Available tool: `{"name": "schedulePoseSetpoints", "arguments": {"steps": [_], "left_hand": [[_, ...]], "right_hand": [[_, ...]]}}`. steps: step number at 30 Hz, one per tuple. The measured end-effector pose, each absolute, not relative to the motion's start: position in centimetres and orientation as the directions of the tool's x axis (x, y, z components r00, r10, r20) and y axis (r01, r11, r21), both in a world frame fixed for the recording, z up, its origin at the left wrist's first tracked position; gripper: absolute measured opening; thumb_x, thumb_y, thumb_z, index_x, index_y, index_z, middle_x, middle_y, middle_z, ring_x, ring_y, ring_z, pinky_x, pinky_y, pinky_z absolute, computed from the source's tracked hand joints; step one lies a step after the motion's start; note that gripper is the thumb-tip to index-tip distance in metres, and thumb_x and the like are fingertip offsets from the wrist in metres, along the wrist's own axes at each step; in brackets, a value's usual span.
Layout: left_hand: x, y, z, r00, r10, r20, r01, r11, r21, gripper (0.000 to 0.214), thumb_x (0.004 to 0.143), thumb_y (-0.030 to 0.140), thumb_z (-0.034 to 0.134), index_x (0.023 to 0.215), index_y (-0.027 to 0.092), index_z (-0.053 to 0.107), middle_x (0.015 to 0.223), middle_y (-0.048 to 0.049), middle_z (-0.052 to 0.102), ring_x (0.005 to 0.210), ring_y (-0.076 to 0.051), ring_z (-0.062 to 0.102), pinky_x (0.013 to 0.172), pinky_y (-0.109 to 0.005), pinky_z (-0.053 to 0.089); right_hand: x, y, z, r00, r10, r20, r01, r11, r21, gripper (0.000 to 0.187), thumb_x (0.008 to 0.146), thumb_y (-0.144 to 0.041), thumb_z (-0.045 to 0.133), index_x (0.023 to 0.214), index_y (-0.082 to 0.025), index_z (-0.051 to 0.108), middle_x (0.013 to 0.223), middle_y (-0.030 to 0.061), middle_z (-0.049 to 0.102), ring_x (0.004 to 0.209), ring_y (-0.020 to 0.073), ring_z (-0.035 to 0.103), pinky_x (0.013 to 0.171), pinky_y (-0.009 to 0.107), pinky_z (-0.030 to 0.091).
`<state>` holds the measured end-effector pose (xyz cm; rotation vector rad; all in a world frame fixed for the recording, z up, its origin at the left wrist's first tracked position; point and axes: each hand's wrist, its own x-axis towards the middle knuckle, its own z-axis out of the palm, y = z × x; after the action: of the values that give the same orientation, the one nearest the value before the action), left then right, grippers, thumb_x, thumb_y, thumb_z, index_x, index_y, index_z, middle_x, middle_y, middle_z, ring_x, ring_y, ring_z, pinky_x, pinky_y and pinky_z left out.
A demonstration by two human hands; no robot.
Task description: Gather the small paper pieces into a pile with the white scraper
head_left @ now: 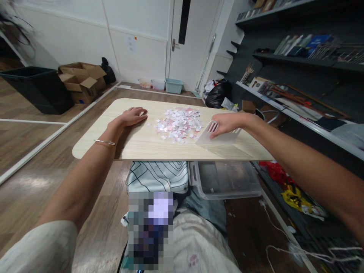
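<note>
Pale tabletop point(136, 147): small scraps point(180, 125) heaped mid-surface. White slotted plate point(217, 139) is clamped by its slotted side in the right hand point(226, 123), presumably so the long edge is left free; left hand point(131, 116) laid palm-down, nothing gripped, probably for support.

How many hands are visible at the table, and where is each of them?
2. The left hand rests on the table, left of the paper scraps; the right hand holds the white scraper, on their other side. None appears hidden.
</note>
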<state>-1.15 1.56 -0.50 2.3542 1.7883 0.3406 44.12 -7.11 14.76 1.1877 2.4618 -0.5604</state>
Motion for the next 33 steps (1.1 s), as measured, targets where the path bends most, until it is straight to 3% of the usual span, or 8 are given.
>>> {"name": "schedulePoseSetpoints", "arguments": {"steps": [7, 13, 20, 25, 33], "left_hand": [[-1.1, 1.6, -0.5, 0.262, 0.963, 0.066, 0.927, -0.270, 0.262, 0.079, 0.101, 0.067, 0.041, 0.164, 0.025, 0.063, 0.177, -0.0095, 0.058, 0.164, -0.034, 0.047, 0.137, -0.048, 0.036], [-1.0, 1.5, -0.6, 0.250, 0.965, 0.079, 0.931, -0.262, 0.253, 0.081, 0.100, 0.074, 0.038, 0.160, 0.028, 0.066, 0.175, -0.0068, 0.060, 0.163, -0.034, 0.049, 0.135, -0.046, 0.038], [-0.6, 0.9, -0.2, 0.248, 0.966, 0.076, 0.926, -0.259, 0.275, 0.075, 0.102, 0.067, 0.042, 0.162, 0.028, 0.066, 0.175, -0.0074, 0.059, 0.162, -0.039, 0.049, 0.134, -0.052, 0.038], [-0.4, 1.1, -0.4, 0.244, 0.967, 0.074, 0.930, -0.255, 0.264, 0.074, 0.103, 0.066, 0.042, 0.162, 0.028, 0.066, 0.174, -0.0072, 0.061, 0.163, -0.036, 0.049, 0.135, -0.049, 0.038], [-0.5, 1.1, -0.5, 0.218, 0.974, 0.067, 0.941, -0.228, 0.249, 0.075, 0.103, 0.069, 0.040, 0.162, 0.029, 0.065, 0.176, -0.0050, 0.059, 0.165, -0.034, 0.047, 0.135, -0.045, 0.037]], "right_hand": [[43.8, -4.0, 14.3, -0.482, 0.687, -0.545, 0.871, 0.442, -0.214, 0.066, 0.061, -0.077, 0.098, 0.086, -0.018, 0.080, 0.085, 0.0062, 0.079, 0.086, 0.0269, 0.073, 0.075, 0.036, 0.056], [43.6, -3.6, 14.5, -0.460, 0.678, -0.573, 0.882, 0.422, -0.210, 0.074, 0.053, -0.080, 0.099, 0.087, -0.017, 0.080, 0.086, 0.0074, 0.080, 0.090, 0.0282, 0.074, 0.078, 0.036, 0.058], [43.7, -3.5, 14.5, -0.497, 0.680, -0.539, 0.857, 0.482, -0.183, 0.072, 0.056, -0.080, 0.098, 0.088, -0.017, 0.082, 0.089, 0.0077, 0.083, 0.092, 0.0304, 0.077, 0.079, 0.035, 0.058], [43.5, -4.2, 14.7, -0.457, 0.705, -0.542, 0.878, 0.455, -0.149, 0.067, 0.058, -0.074, 0.099, 0.087, -0.017, 0.081, 0.093, 0.0086, 0.083, 0.096, 0.0311, 0.077, 0.083, 0.035, 0.057], [44.0, -4.0, 14.6, -0.507, 0.676, -0.535, 0.850, 0.495, -0.179, 0.070, 0.060, -0.080, 0.095, 0.085, -0.016, 0.080, 0.086, 0.0073, 0.082, 0.090, 0.0289, 0.075, 0.077, 0.034, 0.055]]}}
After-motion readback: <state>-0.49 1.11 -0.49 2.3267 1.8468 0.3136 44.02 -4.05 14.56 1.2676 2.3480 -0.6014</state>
